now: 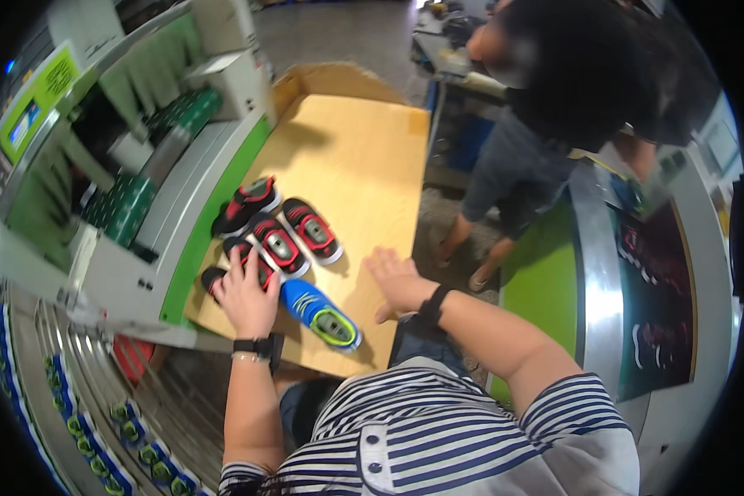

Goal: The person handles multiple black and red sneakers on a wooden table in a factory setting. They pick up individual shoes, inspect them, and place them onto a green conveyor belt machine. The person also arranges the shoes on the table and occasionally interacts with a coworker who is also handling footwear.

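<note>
My left hand (249, 302) lies with fingers spread over a black and red shoe (263, 269) at the left near part of the wooden table (364, 165). Part of that shoe is hidden under the hand. Several more black and red shoes (312, 231) sit close together just beyond it, some showing grey inside the opening. To the right of the left hand, a blue shoe (307, 303) with a lime-green collar points away from me. My right hand (395, 279) is stretched out with fingers apart at the table's right edge and holds nothing.
On the left stands a machine (207, 157) with green hanging strips and a dotted green roller. Metal racks (99, 372) at lower left carry rows of blue and green shoes. Another person (587, 74) stands at far right beside a curved green-topped counter (541, 281). Cardboard (339, 78) borders the table's far end.
</note>
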A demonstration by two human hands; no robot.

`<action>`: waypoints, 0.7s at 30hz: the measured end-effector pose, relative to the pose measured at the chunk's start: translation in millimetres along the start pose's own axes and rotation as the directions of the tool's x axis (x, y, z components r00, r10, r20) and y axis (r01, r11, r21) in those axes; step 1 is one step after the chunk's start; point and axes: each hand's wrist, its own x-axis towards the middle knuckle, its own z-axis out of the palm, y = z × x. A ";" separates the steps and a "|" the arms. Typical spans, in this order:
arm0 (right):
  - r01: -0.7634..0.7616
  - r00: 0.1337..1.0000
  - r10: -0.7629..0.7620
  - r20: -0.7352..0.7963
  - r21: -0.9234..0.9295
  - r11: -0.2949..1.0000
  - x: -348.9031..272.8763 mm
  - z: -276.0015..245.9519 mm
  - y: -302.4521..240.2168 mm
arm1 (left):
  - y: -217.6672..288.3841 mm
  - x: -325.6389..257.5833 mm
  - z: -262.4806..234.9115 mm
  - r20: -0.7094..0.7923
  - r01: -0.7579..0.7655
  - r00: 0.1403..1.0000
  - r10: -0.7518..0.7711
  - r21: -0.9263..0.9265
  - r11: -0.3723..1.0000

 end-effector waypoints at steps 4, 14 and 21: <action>0.005 1.000 -0.005 0.026 -0.004 1.000 -0.9 -4.8 -2.0 | -1.9 0.0 -4.6 0.020 0.032 0.999 -0.032 -0.008 0.999; 0.119 0.986 -0.093 -0.137 0.192 0.974 -11.1 5.5 20.8 | 4.3 3.0 -5.1 0.054 0.055 0.997 -0.055 0.008 0.998; 0.257 0.884 0.311 -0.349 0.918 0.301 29.4 15.3 47.5 | 5.1 2.9 -10.1 0.068 0.065 0.996 -0.063 -0.025 0.998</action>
